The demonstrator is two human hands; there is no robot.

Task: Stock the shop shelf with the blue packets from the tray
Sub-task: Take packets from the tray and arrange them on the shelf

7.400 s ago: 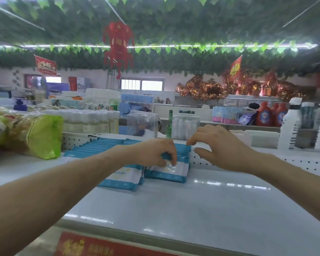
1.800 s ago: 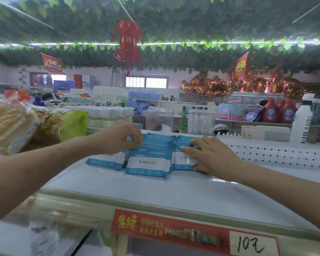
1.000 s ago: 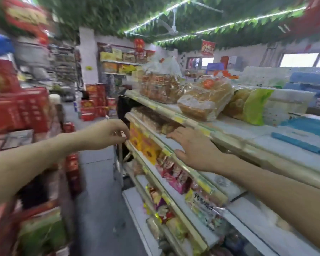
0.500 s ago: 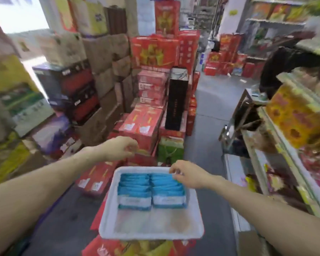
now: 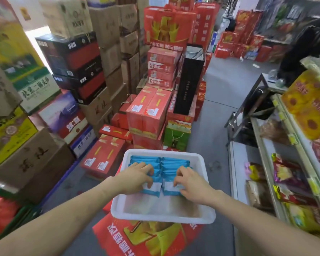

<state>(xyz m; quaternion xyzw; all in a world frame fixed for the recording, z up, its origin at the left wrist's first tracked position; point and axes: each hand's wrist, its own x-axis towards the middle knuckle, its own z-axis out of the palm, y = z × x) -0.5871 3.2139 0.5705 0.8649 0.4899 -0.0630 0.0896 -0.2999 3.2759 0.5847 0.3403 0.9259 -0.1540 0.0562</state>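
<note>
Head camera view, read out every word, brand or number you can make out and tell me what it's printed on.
"北京二锅头": green and white carton on the left.
"4连包": red pack in the middle stack.
Blue packets in the white tray: label print too blurred to read.
Red bag under the tray: large upside-down characters, not clearly legible.
Shelf price tags on the right: too small.

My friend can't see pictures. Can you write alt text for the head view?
The left hand and right hand grip blue packets lying in two rows in a white tray. The tray sits on a red box, between stacked cartons and snack shelves.
</note>
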